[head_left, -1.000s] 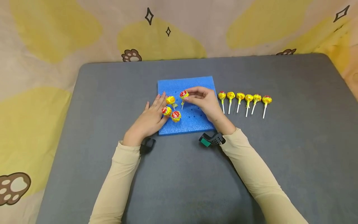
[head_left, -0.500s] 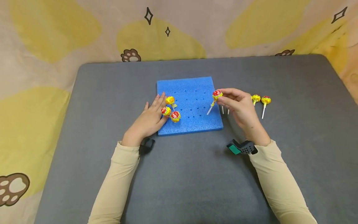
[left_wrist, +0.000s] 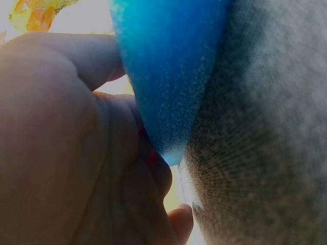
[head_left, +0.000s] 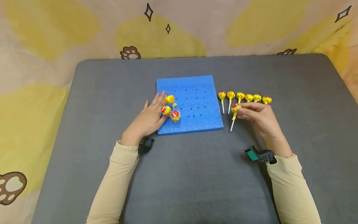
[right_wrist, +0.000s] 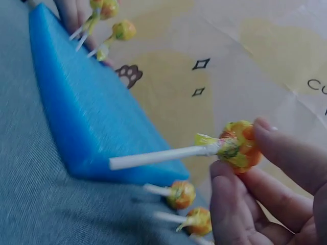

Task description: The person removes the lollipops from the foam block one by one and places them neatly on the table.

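Note:
My right hand (head_left: 258,119) pinches a yellow lollipop (head_left: 235,108) by its wrapped head, above the table and right of the blue foam block (head_left: 195,123). The white stick (right_wrist: 158,157) points down and away from the fingers in the right wrist view. Fingers extended, my left hand (head_left: 148,121) rests on the left edge of the block. Three lollipops stand in the foam beside it: one at the back (head_left: 169,99), one in the middle (head_left: 166,110) and one in front (head_left: 175,115). Small holes dot the rest of the block's top.
A row of several lollipops (head_left: 230,95) lies on the grey table (head_left: 179,174) to the right of the block; my right hand covers some of their sticks. A patterned cloth (head_left: 179,28) hangs behind the table.
The right hand has carried its lollipop from above the foam block rightward and toward me, to in front of the row. My left hand has stayed in place.

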The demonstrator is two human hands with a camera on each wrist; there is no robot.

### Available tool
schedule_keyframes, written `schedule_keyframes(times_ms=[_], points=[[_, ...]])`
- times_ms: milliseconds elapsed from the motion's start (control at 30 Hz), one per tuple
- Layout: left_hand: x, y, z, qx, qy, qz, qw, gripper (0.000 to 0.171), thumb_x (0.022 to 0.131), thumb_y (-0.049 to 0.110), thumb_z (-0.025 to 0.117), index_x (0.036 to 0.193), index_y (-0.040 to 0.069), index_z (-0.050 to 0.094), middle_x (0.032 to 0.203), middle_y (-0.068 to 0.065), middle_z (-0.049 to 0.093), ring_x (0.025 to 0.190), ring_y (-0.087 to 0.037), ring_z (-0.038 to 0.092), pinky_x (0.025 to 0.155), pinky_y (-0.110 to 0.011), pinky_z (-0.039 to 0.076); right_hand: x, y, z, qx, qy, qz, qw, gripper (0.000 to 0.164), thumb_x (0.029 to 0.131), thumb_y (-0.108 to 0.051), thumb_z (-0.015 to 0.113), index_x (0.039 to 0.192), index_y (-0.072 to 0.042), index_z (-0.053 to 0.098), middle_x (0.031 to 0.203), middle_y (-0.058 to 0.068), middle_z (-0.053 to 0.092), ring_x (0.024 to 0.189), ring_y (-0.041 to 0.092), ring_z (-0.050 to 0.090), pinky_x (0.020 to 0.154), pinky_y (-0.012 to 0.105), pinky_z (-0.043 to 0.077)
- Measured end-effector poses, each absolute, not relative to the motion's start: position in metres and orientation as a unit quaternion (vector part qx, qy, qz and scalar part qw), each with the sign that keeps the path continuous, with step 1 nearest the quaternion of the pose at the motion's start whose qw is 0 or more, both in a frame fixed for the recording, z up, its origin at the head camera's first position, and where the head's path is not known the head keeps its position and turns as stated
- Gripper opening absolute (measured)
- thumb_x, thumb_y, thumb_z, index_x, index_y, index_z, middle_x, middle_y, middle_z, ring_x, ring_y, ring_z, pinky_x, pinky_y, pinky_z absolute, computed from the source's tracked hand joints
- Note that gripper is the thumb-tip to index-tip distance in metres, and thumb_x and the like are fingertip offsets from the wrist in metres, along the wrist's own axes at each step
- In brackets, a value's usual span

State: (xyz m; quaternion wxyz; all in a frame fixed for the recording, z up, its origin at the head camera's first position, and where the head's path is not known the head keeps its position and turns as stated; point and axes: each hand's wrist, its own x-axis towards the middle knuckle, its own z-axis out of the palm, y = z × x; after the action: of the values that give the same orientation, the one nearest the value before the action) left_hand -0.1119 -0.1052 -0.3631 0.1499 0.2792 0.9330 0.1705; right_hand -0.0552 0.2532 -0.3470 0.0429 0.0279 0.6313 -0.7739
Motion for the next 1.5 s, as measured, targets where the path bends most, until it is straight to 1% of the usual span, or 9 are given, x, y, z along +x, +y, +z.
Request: schedule_keyframes(times_ms=[200, 500, 600, 700, 767, 833, 933, 1267, 1500], points=[[-0.112, -0.105, -0.363, 0.279, 0.933, 0.170, 0.150, 0.066, 0.098, 0.031, 0.043, 0.150, 0.004, 0.012, 0.158, -0.005, -0.007, 0.143, -0.020, -0.011, 0.111, -0.055, 0.000, -0.055, 0.256, -0.356, 0.049, 0.682, -0.726, 0.073, 0.020, 0.086, 0.003, 0.064, 0.082, -0.012, 0.076, 0.077, 0.000, 0.071, 0.065, 0.010, 0.067, 0.066, 0.023, 0.054], [-0.113, -0.105, -0.363, 0.279, 0.932, 0.173, 0.150, 0.065, 0.099, 0.030, 0.042, 0.150, 0.004, 0.012, 0.158, -0.006, -0.007, 0.143, -0.019, -0.011, 0.111, -0.054, 0.000, -0.057, 0.255, -0.368, 0.073, 0.674, -0.732, 0.070, 0.021, 0.082, 0.008, 0.066, 0.080, -0.010, 0.076, 0.076, 0.003, 0.071, 0.067, 0.010, 0.069, 0.063, 0.025, 0.054], [-0.114, -0.104, -0.363, 0.281, 0.932, 0.172, 0.149, 0.065, 0.099, 0.031, 0.042, 0.151, 0.005, 0.012, 0.158, -0.005, -0.007, 0.143, -0.019, -0.011, 0.111, -0.054, 0.000, -0.057, 0.253, -0.370, 0.083, 0.689, -0.716, 0.069, 0.018, 0.081, 0.007, 0.068, 0.080, -0.009, 0.076, 0.077, 0.002, 0.071, 0.069, 0.009, 0.069, 0.063, 0.025, 0.054], [-0.114, -0.104, -0.364, 0.281, 0.932, 0.172, 0.151, 0.066, 0.099, 0.031, 0.042, 0.151, 0.005, 0.011, 0.158, -0.005, -0.008, 0.143, -0.019, -0.011, 0.111, -0.054, 0.000, -0.057, 0.249, -0.371, 0.090, 0.716, -0.689, 0.065, 0.011, 0.080, 0.005, 0.070, 0.084, -0.005, 0.075, 0.078, -0.001, 0.071, 0.069, 0.009, 0.069, 0.064, 0.024, 0.054], [-0.114, -0.104, -0.364, 0.281, 0.932, 0.172, 0.152, 0.066, 0.099, 0.031, 0.041, 0.151, 0.005, 0.011, 0.157, -0.005, -0.009, 0.143, -0.019, -0.012, 0.111, -0.054, 0.000, -0.058, 0.246, -0.371, 0.091, 0.735, -0.669, 0.058, 0.009, 0.080, 0.002, 0.071, 0.089, 0.003, 0.073, 0.079, -0.003, 0.071, 0.070, 0.008, 0.069, 0.064, 0.024, 0.054], [-0.114, -0.105, -0.364, 0.282, 0.932, 0.172, 0.153, 0.065, 0.099, 0.031, 0.041, 0.151, 0.005, 0.010, 0.157, -0.004, -0.010, 0.143, -0.019, -0.012, 0.111, -0.054, 0.000, -0.058, 0.244, -0.371, 0.091, 0.755, -0.647, 0.053, 0.018, 0.080, -0.001, 0.073, 0.094, 0.010, 0.069, 0.079, -0.005, 0.071, 0.070, 0.007, 0.068, 0.064, 0.023, 0.054], [-0.114, -0.106, -0.364, 0.285, 0.930, 0.172, 0.153, 0.064, 0.099, 0.030, 0.040, 0.150, 0.004, 0.011, 0.157, -0.004, -0.010, 0.142, -0.019, -0.012, 0.111, -0.055, 0.000, -0.058, 0.242, -0.370, 0.093, 0.779, -0.618, 0.049, 0.030, 0.081, -0.006, 0.074, 0.099, 0.016, 0.064, 0.079, -0.008, 0.070, 0.070, 0.005, 0.068, 0.065, 0.023, 0.054], [-0.113, -0.106, -0.365, 0.281, 0.931, 0.176, 0.152, 0.065, 0.099, 0.030, 0.040, 0.150, 0.004, 0.011, 0.157, -0.004, -0.010, 0.143, -0.019, -0.012, 0.111, -0.055, 0.000, -0.056, 0.246, -0.362, 0.092, 0.801, -0.585, 0.080, 0.037, 0.083, -0.009, 0.073, 0.103, 0.020, 0.062, 0.076, -0.010, 0.069, 0.069, 0.005, 0.068, 0.065, 0.023, 0.055], [-0.114, -0.105, -0.363, 0.283, 0.930, 0.175, 0.159, 0.064, 0.099, 0.030, 0.040, 0.150, 0.004, 0.010, 0.157, -0.004, -0.011, 0.142, -0.019, -0.013, 0.111, -0.054, 0.000, -0.055, 0.253, -0.361, 0.085, 0.805, -0.578, 0.101, 0.035, 0.083, -0.006, 0.071, 0.103, 0.021, 0.061, 0.074, -0.008, 0.070, 0.068, 0.006, 0.067, 0.064, 0.024, 0.055]])
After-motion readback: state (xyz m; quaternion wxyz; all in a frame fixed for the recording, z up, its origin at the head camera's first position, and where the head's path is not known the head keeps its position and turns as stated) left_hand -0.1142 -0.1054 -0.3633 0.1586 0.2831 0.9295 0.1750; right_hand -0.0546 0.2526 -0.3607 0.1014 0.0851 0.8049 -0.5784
